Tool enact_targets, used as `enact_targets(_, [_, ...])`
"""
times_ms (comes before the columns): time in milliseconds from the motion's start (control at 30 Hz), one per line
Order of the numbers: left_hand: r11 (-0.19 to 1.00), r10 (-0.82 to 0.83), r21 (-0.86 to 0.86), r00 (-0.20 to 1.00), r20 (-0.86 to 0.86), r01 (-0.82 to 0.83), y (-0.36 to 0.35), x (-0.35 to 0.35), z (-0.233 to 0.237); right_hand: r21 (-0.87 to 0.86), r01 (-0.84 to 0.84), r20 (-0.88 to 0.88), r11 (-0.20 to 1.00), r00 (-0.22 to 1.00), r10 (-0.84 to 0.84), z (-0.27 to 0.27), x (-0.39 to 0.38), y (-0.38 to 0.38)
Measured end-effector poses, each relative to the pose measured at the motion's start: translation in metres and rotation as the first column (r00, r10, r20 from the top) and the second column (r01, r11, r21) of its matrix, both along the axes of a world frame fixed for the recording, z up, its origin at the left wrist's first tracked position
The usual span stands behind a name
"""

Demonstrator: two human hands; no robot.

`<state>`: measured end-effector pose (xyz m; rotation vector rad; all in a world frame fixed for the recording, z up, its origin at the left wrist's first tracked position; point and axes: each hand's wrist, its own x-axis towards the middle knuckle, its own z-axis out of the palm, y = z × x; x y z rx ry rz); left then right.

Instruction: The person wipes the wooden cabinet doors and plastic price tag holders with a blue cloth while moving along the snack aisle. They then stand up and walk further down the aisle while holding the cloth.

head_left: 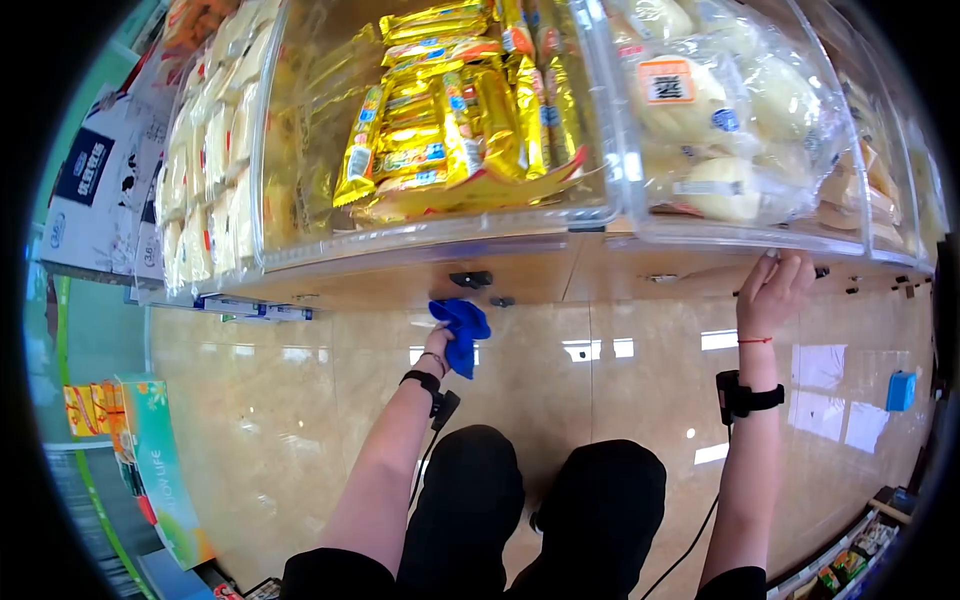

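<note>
A crumpled blue cloth [465, 325] is bunched in my left hand [438, 342], whose fingers are closed around it. It hangs just in front of the wooden cabinet front [520, 262], close to a dark handle [470, 279]. Over on the right, my right hand [775, 288] has its bent fingers at the cabinet's upper edge, under the lip of a clear bin [740, 236]; the fingertips are partly hidden. In that bin lie bagged pale breads [690, 100]. Beside it, another clear bin [590, 215] contains several gold-wrapped snacks [445, 110].
Tiled floor [590, 370] spreads below the cabinet, with my knees [465, 490] in front. Boxes [100, 180] stand at the left, above a teal carton [165, 470]. A small blue object [901, 391] lies far right. Cables trail from both wrist straps [750, 398].
</note>
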<state>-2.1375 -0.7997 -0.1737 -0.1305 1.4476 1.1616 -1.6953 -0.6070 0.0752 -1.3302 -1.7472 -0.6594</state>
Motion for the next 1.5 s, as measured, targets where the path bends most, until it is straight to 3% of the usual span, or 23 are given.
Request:
enact_targets(67, [0.998, 0.063, 0.025, 0.996, 0.059, -0.065, -0.025, -0.016, -0.010, -0.022, -0.027, -0.006, 0.999, 1.000, 0.027, 0.005, 0.000, -0.004])
enact_targets(100, [0.997, 0.079, 0.006, 0.994, 0.076, -0.080, -0.035, -0.014, 0.015, -0.059, -0.031, -0.006, 0.998, 0.999, 0.031, 0.005, 0.002, -0.005])
enact_targets(200, [0.957, 0.185, 0.141, 0.905, 0.383, -0.255, -0.069, -0.027, 0.028, -0.156, -0.014, 0.019, 0.988, 1.000, 0.017, 0.011, 0.003, -0.009])
enact_targets(233, [0.927, 0.322, 0.056, 0.862, 0.392, -0.372, -0.075, -0.019, 0.041, -0.188, -0.031, -0.005, 0.982, 1.000, 0.030, 0.016, 0.002, -0.011])
enact_targets(333, [0.921, 0.303, 0.028, 0.759, 0.577, -0.389, -0.098, -0.011, 0.089, -0.333, -0.040, -0.027, 0.942, 0.999, 0.033, 0.030, 0.001, -0.020])
enact_targets(367, [0.920, 0.317, 0.056, 0.819, 0.478, -0.388, -0.102, -0.004, 0.103, -0.456, -0.030, -0.052, 0.889, 0.999, 0.008, 0.037, 0.000, -0.027])
enact_targets(467, [0.878, 0.352, -0.013, 0.626, 0.696, -0.479, -0.123, 0.003, 0.143, -0.470, -0.119, -0.079, 0.874, 0.993, 0.093, 0.069, -0.006, -0.046])
enact_targets(500, [0.879, 0.228, 0.167, 0.701, 0.675, -0.446, -0.139, -0.002, 0.141, -0.644, -0.143, -0.191, 0.752, 0.981, 0.024, 0.076, -0.001, -0.061])
enact_targets(633, [0.871, 0.355, 0.105, 0.764, 0.539, -0.479, -0.153, 0.005, 0.230, -0.789, -0.180, -0.256, 0.587, 0.965, -0.049, 0.097, 0.033, -0.140])
enact_targets(700, [0.853, 0.418, 0.096, 0.783, 0.461, -0.512, -0.153, 0.005, 0.280, -0.921, -0.177, -0.232, 0.346, 0.965, -0.123, 0.102, 0.065, -0.190])
enact_targets(767, [0.848, 0.387, 0.197, 0.829, 0.405, -0.492, -0.164, -0.005, 0.317, -0.959, -0.090, -0.117, 0.270, 0.990, -0.083, 0.084, 0.111, -0.257])
enact_targets(800, [0.853, 0.442, 0.122, 0.826, 0.350, -0.508, -0.166, -0.013, 0.333, -0.995, -0.071, -0.078, 0.074, 0.992, -0.100, 0.100, 0.129, -0.284])
enact_targets(867, [0.838, 0.537, -0.030, 0.811, 0.234, -0.545, -0.169, -0.026, 0.367, -0.981, -0.047, -0.039, -0.188, 0.998, -0.043, 0.094, 0.188, -0.344])
enact_targets(900, [0.798, 0.594, -0.027, 0.776, 0.213, -0.603, -0.171, -0.029, 0.382, -0.964, 0.095, 0.105, -0.247, 0.994, -0.028, 0.114, 0.199, -0.361])
enact_targets(933, [0.779, 0.618, -0.023, 0.760, 0.202, -0.627, -0.167, -0.029, 0.403, -0.859, 0.491, 0.231, -0.148, 0.627, 0.744, -0.018, 0.280, -0.417])
enact_targets(967, [0.759, 0.642, -0.023, 0.743, 0.188, -0.651, -0.167, -0.031, 0.421, -0.846, 0.483, 0.111, -0.223, 0.570, 0.814, 0.007, 0.304, -0.412])
enact_targets(1000, [0.739, 0.665, -0.019, 0.725, 0.176, -0.673, -0.164, -0.035, 0.437, -0.817, 0.452, 0.053, -0.358, 0.676, 0.735, 0.058, 0.297, -0.401])
enact_targets(1033, [0.734, 0.676, -0.025, 0.726, 0.128, -0.679, -0.159, -0.034, 0.457, -0.738, 0.254, 0.031, -0.625, 0.938, 0.344, 0.096, 0.290, -0.389])
enact_targets(1067, [0.735, 0.672, -0.027, 0.723, 0.161, -0.677, -0.158, -0.036, 0.469, -0.679, -0.322, 0.049, -0.660, 0.877, -0.478, 0.132, 0.281, -0.380])
enact_targets(1100, [0.724, 0.683, -0.019, 0.712, 0.166, -0.690, -0.155, -0.040, 0.477, -0.689, -0.545, 0.048, -0.479, 0.625, -0.779, 0.155, 0.274, -0.368])
enact_targets(1167, [0.701, 0.697, 0.033, 0.695, 0.176, -0.712, -0.153, -0.044, 0.489, -0.809, -0.485, 0.046, -0.331, 0.510, -0.859, 0.181, 0.248, -0.340])
enact_targets(1267, [0.678, 0.717, 0.061, 0.677, 0.165, -0.732, -0.151, -0.052, 0.505, -0.855, -0.362, -0.038, -0.371, 0.758, -0.651, 0.177, 0.221, -0.294])
enact_targets(1500, [0.648, 0.737, 0.099, 0.655, 0.168, -0.755, -0.155, -0.108, 0.506, -0.809, -0.519, -0.351, -0.275, 0.803, -0.482, 0.226, 0.067, -0.182])
